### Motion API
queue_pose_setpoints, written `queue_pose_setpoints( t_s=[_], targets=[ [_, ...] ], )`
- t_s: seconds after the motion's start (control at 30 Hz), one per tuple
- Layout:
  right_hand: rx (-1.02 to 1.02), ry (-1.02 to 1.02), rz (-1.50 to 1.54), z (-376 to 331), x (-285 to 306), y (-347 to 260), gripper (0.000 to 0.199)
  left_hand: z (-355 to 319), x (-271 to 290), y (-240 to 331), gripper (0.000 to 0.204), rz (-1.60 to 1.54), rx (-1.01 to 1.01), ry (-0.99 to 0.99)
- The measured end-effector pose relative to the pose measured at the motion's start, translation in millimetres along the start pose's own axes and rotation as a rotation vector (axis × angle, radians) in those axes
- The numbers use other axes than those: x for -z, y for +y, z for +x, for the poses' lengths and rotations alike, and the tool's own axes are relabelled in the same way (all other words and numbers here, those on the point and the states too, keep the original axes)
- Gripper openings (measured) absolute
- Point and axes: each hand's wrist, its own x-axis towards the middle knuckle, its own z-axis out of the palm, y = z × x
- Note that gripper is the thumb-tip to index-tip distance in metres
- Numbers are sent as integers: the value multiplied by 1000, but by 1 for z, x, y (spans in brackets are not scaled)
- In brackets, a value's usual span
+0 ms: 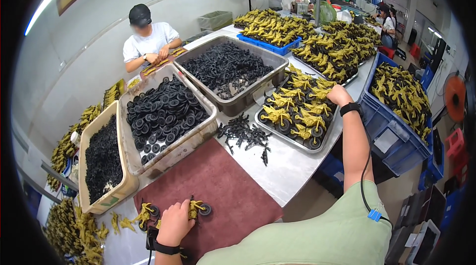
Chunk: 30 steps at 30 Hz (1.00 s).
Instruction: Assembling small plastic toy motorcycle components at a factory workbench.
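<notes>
On the dark red mat (pixel 218 190), my left hand (pixel 174 223) curls over yellow toy motorcycles with black wheels. One toy motorcycle (pixel 198 209) pokes out past its fingertips, and another toy motorcycle (pixel 145 215) lies by its left side. My fingers partly hide what they grip. Out to the right, my right arm stretches over a metal tray (pixel 315 150) packed with upright yellow toy motorcycles (pixel 277 115). My right hand (pixel 339 97) is closed at the tray's right side on a yellow toy motorcycle (pixel 322 91), its fingertips partly hidden.
Bins of black wheels (pixel 163 111) and small black parts (pixel 223 66) stand beyond the mat. Loose black parts (pixel 245 133) lie on the table. A blue crate (pixel 391 121) of yellow toys sits right of the table. Across it, a person in white (pixel 151 46) works.
</notes>
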Motion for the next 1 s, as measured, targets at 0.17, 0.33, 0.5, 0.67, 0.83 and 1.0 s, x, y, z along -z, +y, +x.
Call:
queue_pose_setpoints(
  t_s=[0.17,0.33,0.5,0.67,0.83,1.0],
  targets=[
    [-201,144,197,-38,13,-23,36,2,17,3,58,-113,-22,130],
    [240,582,412,-107,37,-75,34,27,36,30,63,-254,-160,346],
    [940,-444,1037,-202,34,-166,46,71,52,83,67,-294,-274,464],
    [966,-540,1067,-201,31,-181,37,97,55,114,72,-310,-426,669],
    [582,142,1135,-71,38,-120,35,76,68,95,76,-274,-317,782],
    [-56,605,752,64,20,-43,42,51,53,58,53,-250,-180,756]
  ],
)
